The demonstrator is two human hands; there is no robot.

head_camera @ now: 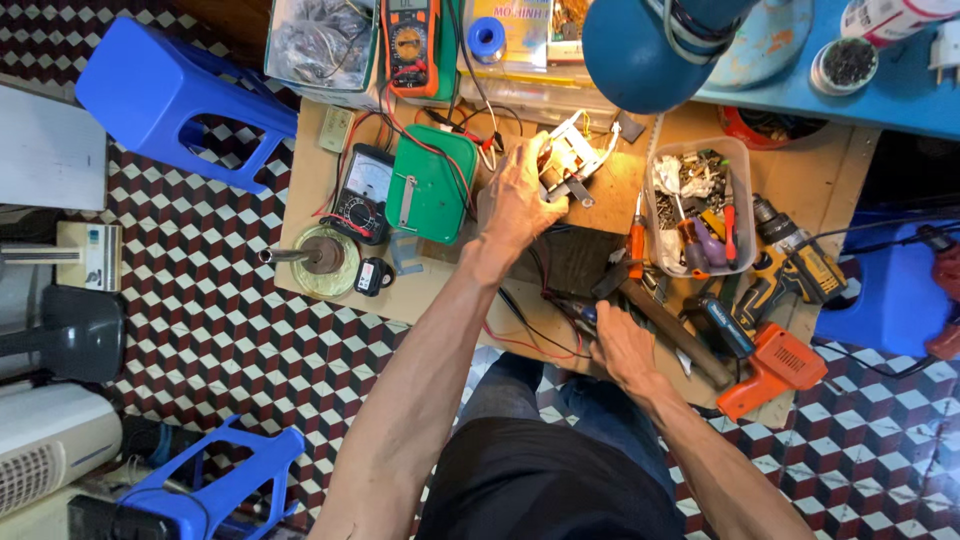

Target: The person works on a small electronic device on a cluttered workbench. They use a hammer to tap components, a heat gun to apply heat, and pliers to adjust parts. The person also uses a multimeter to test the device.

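We see our left hand [518, 196] stretched to the far middle of the wooden surface [440, 290], its grip clamped on a small white electrical part [568, 160] with wires trailing from it, held under bright lamp light. Our right hand [618, 345] sits at the near edge of the surface, fingers curled together around a dark-handled tool [580, 312]; what kind of tool it is we cannot tell. Red and black leads [530, 335] run between the two hands.

Just left of the white part lies a green box [432, 185], and left of that a black analog meter [362, 192]. An orange multimeter [410, 45] stands at the far edge. To the right, a clear plastic tub [742, 200] holds screwdrivers and small bits, with a yellow cordless drill [790, 265] and an orange power tool [775, 368] beside it. A blue lamp head [640, 50] hangs above. A blue stool [170, 95] stands on the chequered floor, far left.
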